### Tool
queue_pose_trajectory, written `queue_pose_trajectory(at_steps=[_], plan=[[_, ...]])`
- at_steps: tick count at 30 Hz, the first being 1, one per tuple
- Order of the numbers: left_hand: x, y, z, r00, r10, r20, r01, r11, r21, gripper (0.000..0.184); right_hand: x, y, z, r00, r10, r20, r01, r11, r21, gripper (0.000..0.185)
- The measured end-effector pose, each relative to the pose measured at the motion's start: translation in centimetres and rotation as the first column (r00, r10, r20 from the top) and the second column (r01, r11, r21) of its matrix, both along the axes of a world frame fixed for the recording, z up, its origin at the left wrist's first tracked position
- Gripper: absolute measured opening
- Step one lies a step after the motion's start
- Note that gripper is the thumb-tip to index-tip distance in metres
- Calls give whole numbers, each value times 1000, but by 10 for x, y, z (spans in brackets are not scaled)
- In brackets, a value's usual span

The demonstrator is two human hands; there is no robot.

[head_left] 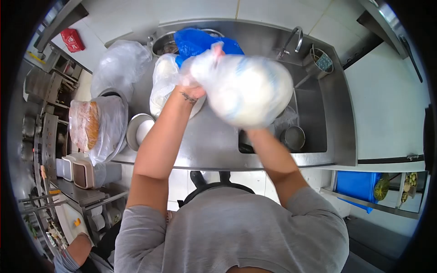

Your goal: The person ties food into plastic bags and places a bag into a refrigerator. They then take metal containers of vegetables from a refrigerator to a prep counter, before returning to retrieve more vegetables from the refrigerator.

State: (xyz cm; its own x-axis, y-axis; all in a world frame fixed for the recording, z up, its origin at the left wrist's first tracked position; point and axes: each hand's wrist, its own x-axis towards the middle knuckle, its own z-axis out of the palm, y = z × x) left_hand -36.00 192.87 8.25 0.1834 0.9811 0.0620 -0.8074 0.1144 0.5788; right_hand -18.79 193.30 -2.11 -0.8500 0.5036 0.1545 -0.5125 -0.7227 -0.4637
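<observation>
A large, full white plastic bag (250, 91) is lifted over the steel counter and the left edge of the sink, blurred by motion. My left hand (195, 90) is at the bag's gathered neck, its fingers mostly hidden by the plastic. Under the bag's lower side is my right hand (257, 132), almost wholly covered by it. Just left of my left hand, another white bag (165, 82) lies on the counter (191, 148). Behind them, a blue plastic bag (202, 42) rests on a metal pot (164, 44).
The sink (314, 118) holds a small metal pot (292, 138), with a faucet (298, 41) behind. At left are a clear bag (119, 63), a bagged orange item (84, 125) and a white bowl (139, 129). Another person's arm (79, 248) shows at lower left.
</observation>
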Motion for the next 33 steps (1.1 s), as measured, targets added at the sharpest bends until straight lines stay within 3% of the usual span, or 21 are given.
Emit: queue_pose_trajectory(at_steps=[1,2,3,4,6,8,9,10,12,13,16,19,21,22,23,26,27,28,30,31,33], plan=[[7,-4,18,993,-12,-117,9,1000,-26,18,12,20,32,967,-194,165,163,969,184,37],[11,-6,28,973,-24,-229,11,998,-58,18,13,44,37,868,-375,325,195,860,472,26],[9,-3,22,974,-123,-189,90,980,-175,18,19,105,18,928,-46,369,-80,944,321,19],[13,-7,14,936,-91,-340,50,991,-127,17,21,107,49,962,-40,270,-69,923,379,20],[27,-32,4,719,-47,-693,-20,996,-87,18,24,108,78,858,-242,453,-185,678,712,14],[35,-52,-28,614,198,-764,-278,960,25,17,24,82,78,788,-326,523,-303,533,790,14],[44,-60,-46,684,373,-627,-480,877,-2,16,26,60,85,740,-605,293,-284,114,952,14],[48,-59,-61,697,457,-552,-574,818,-49,15,27,38,91,698,-656,286,-259,142,956,18],[58,-66,-79,669,625,-403,-727,662,-180,15,24,6,73,657,-739,151,-199,23,980,26],[63,-68,-80,701,638,-320,-713,638,-290,16,21,-6,68,647,-746,159,-172,61,983,28],[76,-75,-86,769,592,-244,-637,676,-370,12,14,-27,51,595,-787,166,-109,125,986,30],[84,-81,-112,779,566,-272,-626,674,-392,16,12,-28,8,521,-844,127,-103,85,991,28],[93,-84,-126,709,499,-499,-684,660,-311,19,19,-27,-20,495,-862,111,-129,53,990,27],[95,-85,-138,654,459,-602,-706,656,-266,21,22,-22,-33,453,-878,156,-114,117,987,26],[77,-80,-201,186,375,-908,-681,715,156,25,30,-17,-47,411,-886,216,-104,190,976,25],[68,-82,-140,-383,529,-757,-197,754,626,18,35,-8,-62,350,-872,342,-66,341,938,18],[67,-84,-130,-50,370,-928,-303,880,367,11,33,-5,-67,351,-845,403,-45,415,909,18],[67,-80,-123,213,248,-945,-408,901,145,12,30,-1,-71,353,-816,458,-19,484,875,18],[68,-79,-117,700,28,-713,-399,843,-359,18,27,-3,-79,394,-759,518,47,580,814,18],[65,-80,-130,741,14,-671,-404,808,-430,20,28,-8,-83,413,-726,550,73,628,775,18],[49,-69,-160,814,1,-582,-394,737,-550,25,30,-31,-55,341,-803,489,116,552,826,12]])
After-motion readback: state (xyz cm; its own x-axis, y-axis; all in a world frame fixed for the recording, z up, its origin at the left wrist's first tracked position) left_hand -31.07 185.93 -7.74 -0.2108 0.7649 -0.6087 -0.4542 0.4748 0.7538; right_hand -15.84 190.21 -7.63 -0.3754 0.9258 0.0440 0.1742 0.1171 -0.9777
